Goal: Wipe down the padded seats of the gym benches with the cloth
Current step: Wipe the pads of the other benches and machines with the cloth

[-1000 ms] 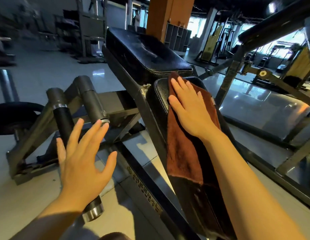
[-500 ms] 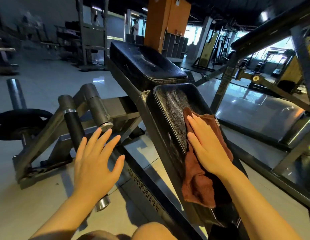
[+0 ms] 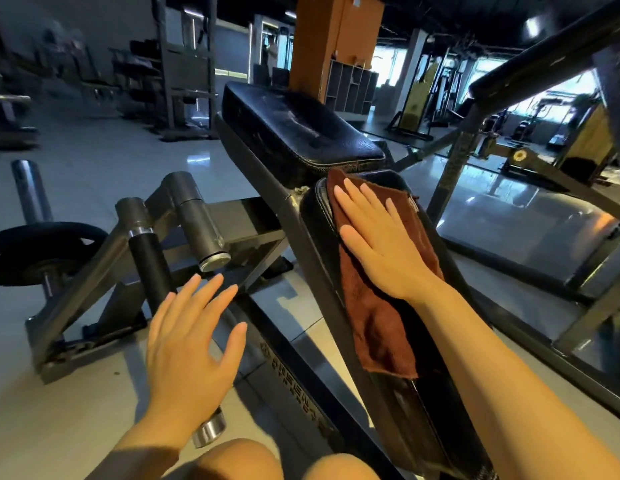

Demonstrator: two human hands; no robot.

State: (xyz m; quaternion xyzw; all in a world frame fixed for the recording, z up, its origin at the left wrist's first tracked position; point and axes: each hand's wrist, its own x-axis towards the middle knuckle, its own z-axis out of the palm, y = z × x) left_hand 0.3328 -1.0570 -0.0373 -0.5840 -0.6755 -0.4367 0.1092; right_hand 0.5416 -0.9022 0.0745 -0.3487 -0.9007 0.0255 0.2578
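Head view, right hand (image 3: 381,247) flat on brown cloth (image 3: 374,299), lengthwise along seat pad (image 3: 322,230), left hand (image 3: 191,344) spread, empty

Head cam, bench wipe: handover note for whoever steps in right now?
Right hand: flat, fingers straight, pressing the brown cloth onto the upper end of the long sloped pad.
Left hand: open, holding nothing, hovering over the frame and floor.
Cloth trails down the pad below the hand.
Done: cannot tell how much of this pad is wiped.
Left: finish the lower stretch, then the upper seat pad, which the cloth is not touching.
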